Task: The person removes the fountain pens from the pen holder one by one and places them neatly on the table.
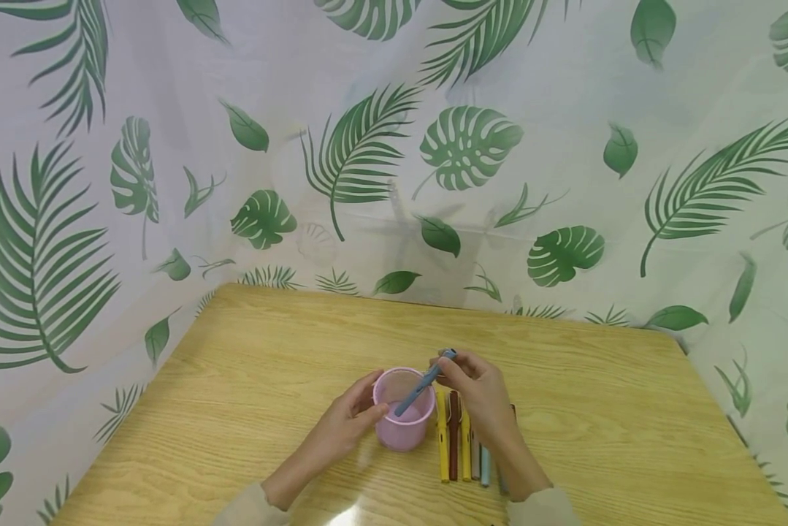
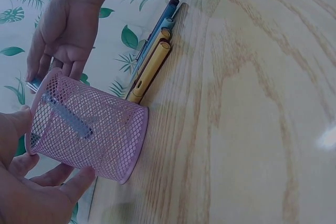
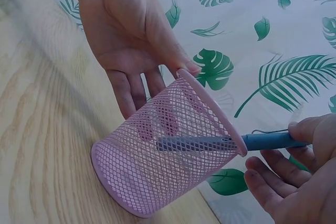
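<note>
A pink mesh pen cup [image 1: 400, 437] stands on the table, its mouth facing up in the head view. My left hand [image 1: 344, 422] holds it from the left, thumb at the rim and fingers around the side. Between thumb and fingers, my right hand [image 1: 484, 391] pinches a blue pen [image 3: 270, 141] near its clip end, above the cup's right rim. The pen slants down, its lower part inside the cup and visible through the mesh [image 3: 131, 166]. I see no other pen in the cup.
Right of the cup several pens lie side by side: a yellow pen [image 1: 443, 453], a dark red pen [image 1: 453, 446], another yellow pen [image 1: 466, 456], a grey one and a light blue pen [image 1: 485, 471]. My right forearm partly covers the row. Leaf-print cloth [image 1: 367, 248] hangs behind the wooden table [image 1: 249, 365].
</note>
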`<control>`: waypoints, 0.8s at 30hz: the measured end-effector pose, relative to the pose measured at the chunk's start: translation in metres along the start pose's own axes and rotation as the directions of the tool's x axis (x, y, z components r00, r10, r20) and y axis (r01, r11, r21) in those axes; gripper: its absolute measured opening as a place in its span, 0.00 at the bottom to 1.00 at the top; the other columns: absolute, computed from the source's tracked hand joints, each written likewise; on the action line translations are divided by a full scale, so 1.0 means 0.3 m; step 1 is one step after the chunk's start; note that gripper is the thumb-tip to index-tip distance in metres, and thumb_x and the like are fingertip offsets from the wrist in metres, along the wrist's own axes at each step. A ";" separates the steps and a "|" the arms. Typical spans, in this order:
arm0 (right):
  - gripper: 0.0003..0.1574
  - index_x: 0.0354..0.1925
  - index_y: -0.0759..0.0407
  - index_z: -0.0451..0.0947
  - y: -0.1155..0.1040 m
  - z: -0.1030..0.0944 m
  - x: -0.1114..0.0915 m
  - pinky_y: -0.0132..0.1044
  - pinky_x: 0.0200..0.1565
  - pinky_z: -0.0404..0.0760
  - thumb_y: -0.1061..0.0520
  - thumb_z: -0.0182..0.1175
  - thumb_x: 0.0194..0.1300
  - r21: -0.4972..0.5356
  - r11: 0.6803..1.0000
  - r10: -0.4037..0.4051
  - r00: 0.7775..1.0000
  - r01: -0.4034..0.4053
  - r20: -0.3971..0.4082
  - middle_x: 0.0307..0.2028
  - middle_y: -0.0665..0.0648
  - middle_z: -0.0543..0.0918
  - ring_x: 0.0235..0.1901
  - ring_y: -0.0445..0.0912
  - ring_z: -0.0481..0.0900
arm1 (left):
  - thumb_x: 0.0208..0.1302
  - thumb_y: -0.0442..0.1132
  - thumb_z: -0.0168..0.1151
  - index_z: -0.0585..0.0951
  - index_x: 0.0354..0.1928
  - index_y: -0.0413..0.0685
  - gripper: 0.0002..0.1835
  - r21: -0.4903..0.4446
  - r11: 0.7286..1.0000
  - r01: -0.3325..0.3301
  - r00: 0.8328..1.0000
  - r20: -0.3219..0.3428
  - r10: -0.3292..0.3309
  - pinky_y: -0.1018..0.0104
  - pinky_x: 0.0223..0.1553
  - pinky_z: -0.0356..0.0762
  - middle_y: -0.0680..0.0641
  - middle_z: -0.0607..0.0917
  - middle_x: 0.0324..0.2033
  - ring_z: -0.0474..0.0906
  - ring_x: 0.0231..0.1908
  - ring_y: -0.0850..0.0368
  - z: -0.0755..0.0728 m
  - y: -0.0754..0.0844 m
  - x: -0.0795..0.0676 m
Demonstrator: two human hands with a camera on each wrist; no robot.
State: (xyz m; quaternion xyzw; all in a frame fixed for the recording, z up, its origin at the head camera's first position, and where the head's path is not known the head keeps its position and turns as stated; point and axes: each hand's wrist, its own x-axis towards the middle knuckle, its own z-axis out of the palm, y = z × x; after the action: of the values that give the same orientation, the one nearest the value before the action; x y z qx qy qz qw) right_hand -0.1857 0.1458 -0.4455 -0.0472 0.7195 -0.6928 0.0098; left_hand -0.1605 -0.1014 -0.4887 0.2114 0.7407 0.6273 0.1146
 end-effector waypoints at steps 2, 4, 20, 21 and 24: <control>0.22 0.55 0.70 0.79 0.002 -0.010 -0.001 0.45 0.60 0.82 0.52 0.63 0.76 0.015 1.000 -0.007 1.000 0.007 0.001 0.53 0.67 0.85 0.49 0.53 0.87 | 0.81 0.44 0.53 0.54 0.80 0.36 0.35 -0.001 1.000 -0.002 1.000 -0.001 0.002 0.38 0.69 0.66 0.26 0.67 0.71 0.65 0.70 0.29 0.000 0.000 0.000; 0.22 0.54 0.72 0.78 0.005 -0.020 -0.003 0.43 0.58 0.84 0.53 0.63 0.76 0.025 1.000 -0.017 1.000 0.017 -0.002 0.52 0.67 0.85 0.48 0.51 0.88 | 0.81 0.44 0.53 0.54 0.80 0.36 0.35 0.001 1.000 -0.002 1.000 -0.005 0.002 0.39 0.69 0.67 0.26 0.67 0.71 0.65 0.70 0.29 0.001 0.001 -0.001; 0.26 0.57 0.77 0.74 -0.023 -0.071 -0.018 0.42 0.55 0.85 0.53 0.61 0.77 0.084 0.995 -0.045 0.999 0.047 -0.024 0.51 0.67 0.86 0.47 0.50 0.88 | 0.81 0.44 0.53 0.53 0.80 0.35 0.35 0.015 1.000 -0.014 1.000 -0.001 0.014 0.39 0.69 0.67 0.26 0.67 0.71 0.65 0.70 0.29 -0.001 0.002 0.001; 0.26 0.57 0.77 0.74 -0.022 -0.076 -0.018 0.43 0.55 0.85 0.53 0.61 0.77 0.085 0.995 -0.049 0.999 0.051 -0.023 0.51 0.68 0.86 0.47 0.50 0.88 | 0.81 0.44 0.53 0.53 0.80 0.35 0.35 0.016 1.000 -0.012 1.000 -0.002 0.012 0.39 0.69 0.68 0.26 0.67 0.71 0.66 0.70 0.29 -0.001 0.001 0.001; 0.26 0.57 0.77 0.73 -0.017 -0.093 -0.018 0.44 0.55 0.84 0.53 0.59 0.78 0.091 0.993 -0.071 0.997 0.072 -0.018 0.51 0.69 0.86 0.48 0.50 0.88 | 0.81 0.44 0.53 0.54 0.80 0.36 0.35 0.015 1.000 -0.007 1.000 -0.007 0.008 0.39 0.69 0.68 0.27 0.68 0.70 0.66 0.70 0.30 0.000 0.001 0.002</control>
State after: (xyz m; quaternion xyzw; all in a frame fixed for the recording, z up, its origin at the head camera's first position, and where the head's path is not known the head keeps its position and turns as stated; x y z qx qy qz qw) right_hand -0.1822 0.1739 -0.4395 -0.0672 0.6850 -0.7252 -0.0183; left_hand -0.1610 -0.1011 -0.4883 0.2128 0.7450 0.6229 0.1081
